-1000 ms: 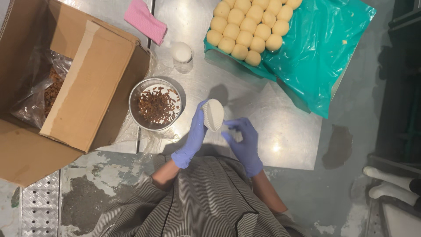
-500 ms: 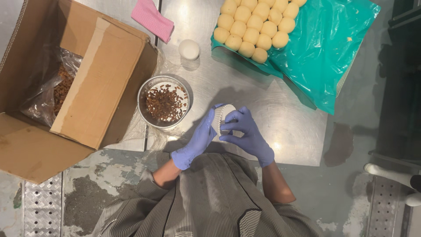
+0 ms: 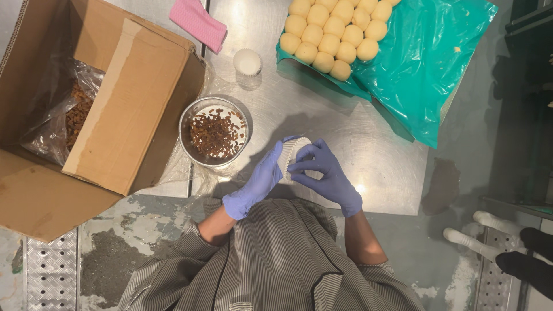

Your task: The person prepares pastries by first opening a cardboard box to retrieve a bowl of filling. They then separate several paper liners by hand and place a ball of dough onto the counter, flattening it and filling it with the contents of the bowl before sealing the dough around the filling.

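Both my hands wear blue gloves and meet over the steel table (image 3: 374, 144). My left hand (image 3: 259, 179) holds a stack of white pleated paper cups (image 3: 292, 154) on its side. My right hand (image 3: 324, 173) pinches the outer cup of that stack with its fingertips. A round metal bowl (image 3: 214, 132) of brown raisins sits just left of my hands. One single white paper cup (image 3: 247, 61) stands further back on the table.
An open cardboard box (image 3: 109, 109) with a plastic bag of raisins stands at the left. A green plastic sheet (image 3: 426, 63) carries several round pale dough balls (image 3: 334, 29) at the back right. A pink cloth (image 3: 200, 22) lies at the back. Someone's shoes (image 3: 489, 242) show at the right.
My hands have stayed together on the paper cup stack; my right fingers shifted over its edge. The view has moved slightly.
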